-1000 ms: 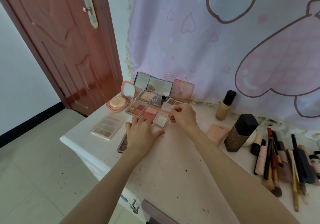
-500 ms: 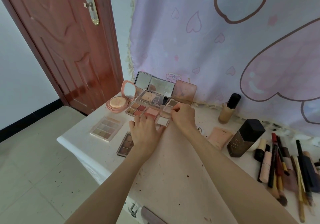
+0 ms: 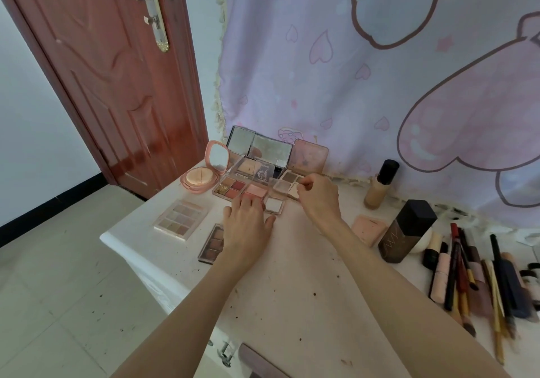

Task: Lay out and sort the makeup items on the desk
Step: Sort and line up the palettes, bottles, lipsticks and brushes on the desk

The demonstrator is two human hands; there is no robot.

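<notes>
Fingers point(image 3: 239, 208) of your left hand point(image 3: 247, 228) lie straight and relaxed, flat on the table point(image 3: 292, 290), their tips touching the near edge of the pink blush pan point(image 3: 254, 191); they grasp nothing. Reading left to right: a pale twelve-pan palette point(image 3: 181, 219) lies closed-side-down near the table's left edge; behind it stands an open round cushion compact point(image 3: 201, 176) with its mirror raised; a dark brown palette point(image 3: 212, 243) is partly hidden under your left wrist. Further back, a cluster of open palettes point(image 3: 257, 155) leans mirrors-up against the curtain point(image 3: 350, 85). Your right hand point(image 3: 318, 199) is curled, thumb and forefinger pinching the edge of a small clear-lidded palette point(image 3: 287, 188) (what lies under the palm cannot be told). A white single pan point(image 3: 274, 204) sits between the two hands. Right of them: a peach square compact point(image 3: 368, 229), a beige foundation bottle point(image 3: 380, 186) with black cap, a dark angular bottle point(image 3: 404, 231), then a row of brushes and pencils point(image 3: 473, 278) laid side by side.
</notes>
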